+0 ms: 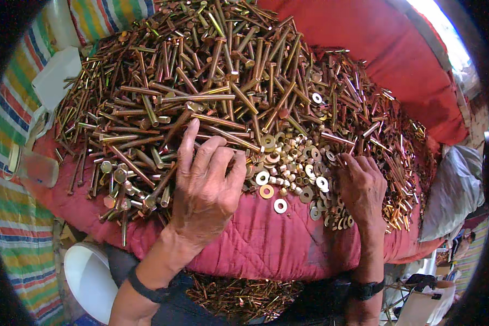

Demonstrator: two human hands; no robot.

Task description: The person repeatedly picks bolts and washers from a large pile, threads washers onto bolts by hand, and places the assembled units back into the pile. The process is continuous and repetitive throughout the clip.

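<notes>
A large heap of brass-coloured hex bolts [195, 98] covers the red quilted cloth [271, 239]. My left hand [206, 187] lies over the heap's near side, palm down, fingers apart and reaching onto the long bolts; its thumb is hidden. Between my hands are flat washers [280, 205] and a cluster of small nuts or sleeves [290, 171]. At the right edge of that cluster, my right hand [362, 187] has its fingers curled together, tips down among the metal pieces. Whatever they pinch is hidden. Just beyond those fingertips lies a bolt [337, 139].
Shorter bolts or screws [399, 204] spread along the right side. A clear plastic jar [35, 165] lies at the left, by a striped sheet [19, 223]. Below the cloth are a white bucket [89, 280] and more bolts [239, 296]. A grey plastic bag [455, 190] hangs at the right.
</notes>
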